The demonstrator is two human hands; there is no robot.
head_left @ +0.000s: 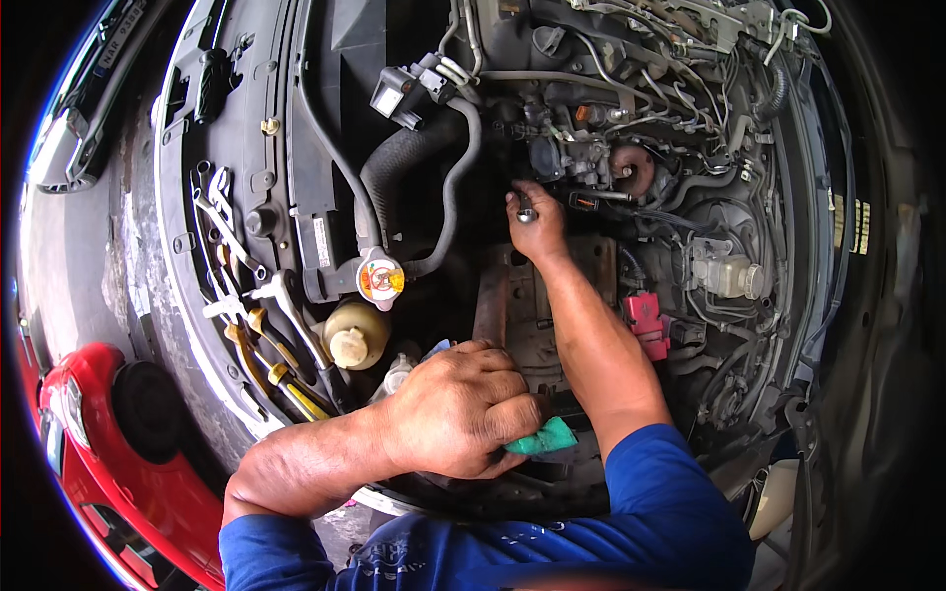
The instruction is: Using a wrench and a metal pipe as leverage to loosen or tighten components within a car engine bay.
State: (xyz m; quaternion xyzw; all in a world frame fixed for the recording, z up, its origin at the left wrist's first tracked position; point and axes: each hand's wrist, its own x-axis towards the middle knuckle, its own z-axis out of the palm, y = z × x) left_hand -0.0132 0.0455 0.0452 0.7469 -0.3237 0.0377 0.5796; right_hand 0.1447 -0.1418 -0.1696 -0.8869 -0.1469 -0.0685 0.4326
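Observation:
My right hand (538,225) reaches deep into the engine bay, fingers closed around a hand tool with a shiny rounded metal end (527,215). The tool's far end is lost in the dark gap beside the engine (572,158), so what it touches is hidden. Nearer to me, my left hand (468,409) is a fist closed on a green cloth (545,436), which pokes out by the little-finger side. That fist hovers over the front left of the bare battery tray area (552,345).
Several wrenches (229,231), a ratchet (296,313) and a yellow-black screwdriver (296,389) lie along the left front panel. Beside them are a radiator cap (380,280) and a yellowed reservoir (355,335). A red terminal cover (645,320) sits right of my forearm. A red car (128,463) stands left.

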